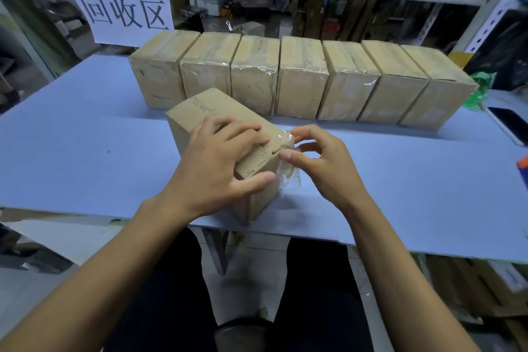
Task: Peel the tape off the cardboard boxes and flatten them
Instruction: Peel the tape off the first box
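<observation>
A brown cardboard box (200,113) lies on the blue table (85,151) near its front edge, one end pointing at me. My left hand (220,163) grips the box from above, fingers on its top and thumb on the near end face. My right hand (323,163) pinches clear tape (290,180) at the box's right near corner; a loose crinkled strip hangs down that end. Behind it, several taped cardboard boxes (300,80) stand side by side in a row across the table.
A black phone (511,126) lies at the table's right edge, with green plastic (480,91) beside the last box. A paper sign (123,6) hangs on the shelving behind. My legs and a stool are under the table's front edge.
</observation>
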The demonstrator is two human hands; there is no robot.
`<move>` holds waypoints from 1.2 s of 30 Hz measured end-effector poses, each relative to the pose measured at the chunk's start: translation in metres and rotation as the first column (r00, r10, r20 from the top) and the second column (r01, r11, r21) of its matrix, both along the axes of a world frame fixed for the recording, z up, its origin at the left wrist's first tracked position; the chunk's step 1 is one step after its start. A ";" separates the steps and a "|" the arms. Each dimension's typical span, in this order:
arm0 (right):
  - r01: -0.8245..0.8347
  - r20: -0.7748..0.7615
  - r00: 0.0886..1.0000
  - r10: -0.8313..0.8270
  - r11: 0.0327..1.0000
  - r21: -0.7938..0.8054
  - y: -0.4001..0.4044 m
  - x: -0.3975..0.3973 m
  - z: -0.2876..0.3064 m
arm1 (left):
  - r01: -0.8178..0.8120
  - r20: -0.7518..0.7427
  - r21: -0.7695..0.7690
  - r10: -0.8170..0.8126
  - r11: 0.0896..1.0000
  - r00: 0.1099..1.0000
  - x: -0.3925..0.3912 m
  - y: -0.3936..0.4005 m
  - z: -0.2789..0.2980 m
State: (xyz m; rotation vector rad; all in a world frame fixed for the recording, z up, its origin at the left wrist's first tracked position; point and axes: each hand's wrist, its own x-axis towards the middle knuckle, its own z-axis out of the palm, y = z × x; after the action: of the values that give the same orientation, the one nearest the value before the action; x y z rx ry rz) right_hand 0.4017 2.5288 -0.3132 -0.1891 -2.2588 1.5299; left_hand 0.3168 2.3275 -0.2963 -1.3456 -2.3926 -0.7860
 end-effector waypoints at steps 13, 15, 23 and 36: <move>0.172 0.167 0.966 -0.199 0.971 0.163 0.076 -0.016 -0.010 | 0.136 0.096 0.074 -0.143 0.988 0.985 -0.007 -0.015 0.000; 0.057 0.309 0.927 -0.211 0.895 0.442 0.065 -0.016 -0.020 | 0.119 0.161 0.108 -0.136 0.987 0.978 -0.006 -0.013 -0.001; 0.373 -0.030 0.927 -0.374 0.913 0.166 0.026 0.009 0.007 | 0.101 0.094 0.081 -0.108 0.992 0.990 -0.007 -0.014 -0.004; -0.121 0.033 0.993 0.117 0.976 0.184 -0.044 0.003 -0.021 | 0.036 0.209 0.282 -0.098 0.959 0.973 0.002 -0.070 -0.009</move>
State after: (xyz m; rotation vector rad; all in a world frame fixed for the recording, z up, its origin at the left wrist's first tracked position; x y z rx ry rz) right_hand 0.4044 2.4846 -0.3338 -0.0172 -2.4527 1.3687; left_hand 0.3193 2.2576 -0.3054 -1.2886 -2.2926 -1.2986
